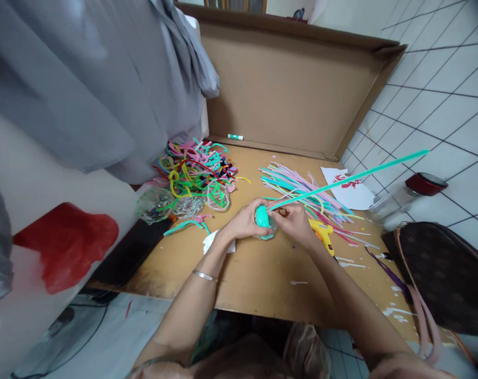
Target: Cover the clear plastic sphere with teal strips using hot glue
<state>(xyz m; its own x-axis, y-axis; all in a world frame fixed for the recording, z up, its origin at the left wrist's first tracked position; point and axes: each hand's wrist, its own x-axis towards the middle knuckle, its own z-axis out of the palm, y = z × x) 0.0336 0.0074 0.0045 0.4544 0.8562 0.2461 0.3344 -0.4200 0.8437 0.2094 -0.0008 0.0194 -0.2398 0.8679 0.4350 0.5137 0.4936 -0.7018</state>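
My left hand (244, 221) is closed round a small clear ball (264, 224) partly wrapped in teal pipe cleaner, held just above the wooden table (262, 273). My right hand (292, 221) pinches a long teal pipe cleaner (353, 179) at the ball. The pipe cleaner's free end sticks up and out to the right. A silver bangle (204, 275) sits on my left wrist.
A tangled heap of coloured pipe cleaners (195, 168) and clear balls (171, 202) lie at the left. Straight pipe cleaners (302, 187) lie behind my hands. A yellow glue gun (321, 231), a jar with a red lid (404, 197), a brown bag (444, 273) and a glue stick (235, 137) are nearby. Cardboard (286, 84) stands at the back.
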